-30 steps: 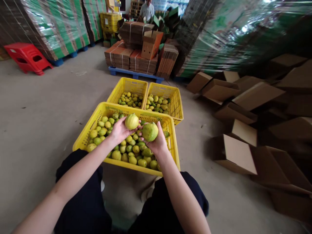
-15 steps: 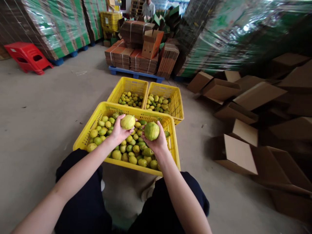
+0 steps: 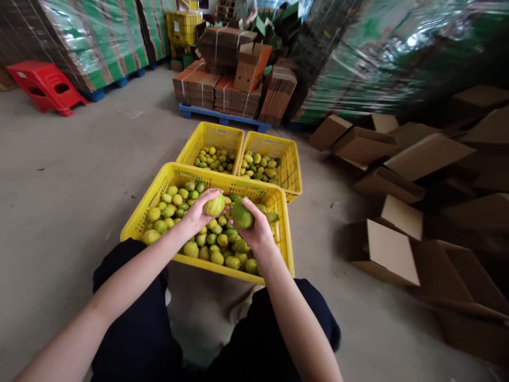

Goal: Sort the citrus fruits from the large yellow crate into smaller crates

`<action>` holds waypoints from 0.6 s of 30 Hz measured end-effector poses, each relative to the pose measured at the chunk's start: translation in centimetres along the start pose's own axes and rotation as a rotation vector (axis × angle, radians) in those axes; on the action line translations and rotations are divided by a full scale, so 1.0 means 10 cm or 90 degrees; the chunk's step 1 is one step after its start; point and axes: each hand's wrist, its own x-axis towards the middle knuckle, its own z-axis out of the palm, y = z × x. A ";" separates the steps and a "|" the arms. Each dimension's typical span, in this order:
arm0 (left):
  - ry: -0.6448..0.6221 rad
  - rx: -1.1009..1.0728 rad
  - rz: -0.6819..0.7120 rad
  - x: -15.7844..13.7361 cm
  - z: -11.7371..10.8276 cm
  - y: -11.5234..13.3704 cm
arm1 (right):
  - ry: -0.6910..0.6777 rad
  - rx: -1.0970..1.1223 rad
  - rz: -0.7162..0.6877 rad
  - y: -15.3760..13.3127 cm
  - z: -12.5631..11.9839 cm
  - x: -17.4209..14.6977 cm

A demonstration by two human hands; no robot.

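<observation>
My left hand (image 3: 198,213) is closed around a yellow-green lemon (image 3: 214,205). In my right hand (image 3: 257,228) is a greener lemon (image 3: 242,214), its thumb over the top. Both fruits are held close together, a little apart, above a large yellow crate (image 3: 207,271). Many yellow and green lemons (image 3: 217,258) lie loose in that crate, partly hidden by my hands and forearms. The crate stands in front of my knees.
Behind it stand two more yellow crates (image 3: 243,139) with lemons. Farther back, flattened cartons (image 3: 238,98) are stacked on a blue pallet (image 3: 224,119). Open cardboard boxes (image 3: 392,252) lie piled at right. A red stool (image 3: 47,87) stands far left; a person (image 3: 243,10) is at the back.
Both lemons have been turned in my hands, and the right one shows a greener side. My left hand has tilted further over its fruit. The view has shifted slightly.
</observation>
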 end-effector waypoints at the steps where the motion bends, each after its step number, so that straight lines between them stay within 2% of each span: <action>1: 0.013 -0.007 0.004 0.01 0.00 -0.01 | 0.010 0.003 -0.006 0.01 -0.01 0.01; 6: 0.086 -0.065 -0.020 0.06 0.00 -0.04 | 0.090 0.019 0.016 0.03 -0.12 0.14; 10: 0.089 -0.061 -0.030 0.09 0.00 -0.06 | 0.160 0.019 0.056 0.06 -0.20 0.24; 12: 0.073 -0.062 -0.050 0.12 0.00 -0.07 | 0.144 0.033 0.058 0.07 -0.21 0.25; 18: 0.044 -0.097 -0.094 0.18 0.03 -0.11 | 0.027 0.084 0.070 0.04 -0.20 0.20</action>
